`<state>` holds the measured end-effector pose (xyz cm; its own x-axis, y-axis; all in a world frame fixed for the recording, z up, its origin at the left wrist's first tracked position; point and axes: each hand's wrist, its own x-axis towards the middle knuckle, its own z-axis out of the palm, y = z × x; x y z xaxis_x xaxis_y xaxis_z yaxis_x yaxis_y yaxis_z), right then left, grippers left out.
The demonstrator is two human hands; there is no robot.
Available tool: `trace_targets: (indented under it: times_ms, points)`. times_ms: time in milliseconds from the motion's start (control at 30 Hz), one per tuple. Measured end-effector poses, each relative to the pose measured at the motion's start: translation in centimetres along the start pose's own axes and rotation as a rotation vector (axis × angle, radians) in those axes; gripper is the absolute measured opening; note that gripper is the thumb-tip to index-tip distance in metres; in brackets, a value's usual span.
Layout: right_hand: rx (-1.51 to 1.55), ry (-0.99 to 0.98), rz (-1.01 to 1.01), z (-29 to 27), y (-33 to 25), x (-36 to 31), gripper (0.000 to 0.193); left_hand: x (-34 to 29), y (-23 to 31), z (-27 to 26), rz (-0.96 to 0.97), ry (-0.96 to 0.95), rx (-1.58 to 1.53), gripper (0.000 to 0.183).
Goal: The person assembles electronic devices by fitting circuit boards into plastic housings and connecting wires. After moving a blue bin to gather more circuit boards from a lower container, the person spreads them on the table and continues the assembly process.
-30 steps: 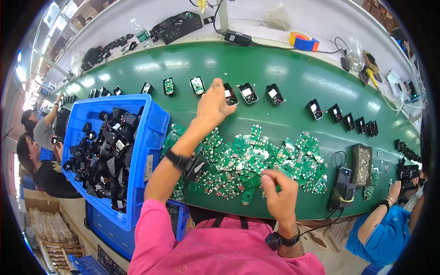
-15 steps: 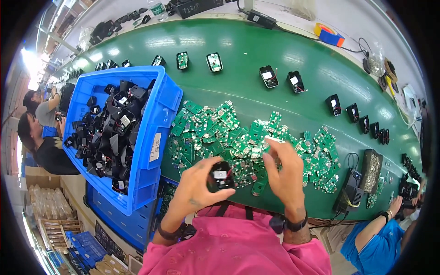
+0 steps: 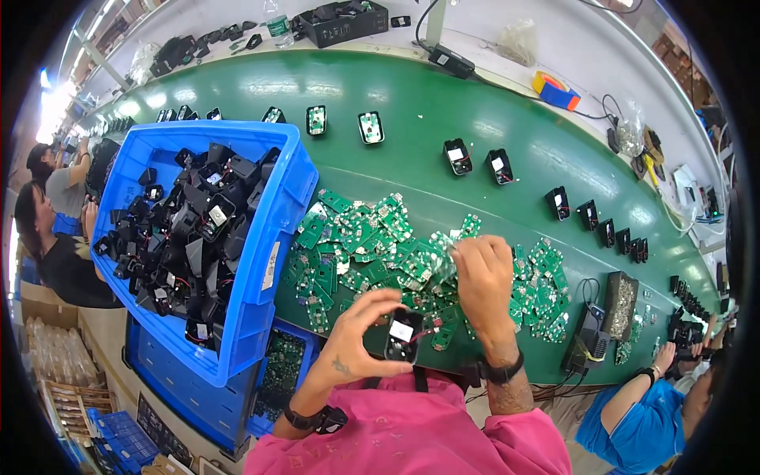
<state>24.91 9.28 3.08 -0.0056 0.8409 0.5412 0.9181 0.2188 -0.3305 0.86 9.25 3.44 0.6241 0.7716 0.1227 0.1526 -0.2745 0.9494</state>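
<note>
My left hand point(image 3: 358, 342) holds a small black plastic housing point(image 3: 404, 336) with a white square inside and thin red wires, close to my chest at the belt's near edge. My right hand point(image 3: 481, 273) pinches a small green circuit board point(image 3: 443, 261) just above the pile of green circuit boards point(image 3: 372, 237) spread over the green conveyor belt point(image 3: 412, 95). The two hands are a short way apart, with the housing lower left of the board. Both wrists wear dark watches.
A blue bin point(image 3: 273, 222) full of black housings point(image 3: 186, 229) stands at my left. More housings point(image 3: 457, 154) ride in a row along the belt. A black tray of small parts point(image 3: 620, 294) lies at the right. People sit at the left and lower right.
My left hand reached out to a housing on the belt, then drew back to my chest holding one. My right hand has lifted a board from the pile.
</note>
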Motion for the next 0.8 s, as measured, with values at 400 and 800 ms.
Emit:
trace_targets:
  times_ms: [400,800]
  points:
    - [1.017,-0.243,0.697,-3.0,-3.5,-5.0,0.017,1.8,0.0,2.1,-0.11,-0.054,-0.568,0.088]
    - [2.277,-0.316,1.011,-3.2,-1.7,-6.3,0.027,2.8,3.2,3.1,-0.071,0.121,-0.302,0.074]
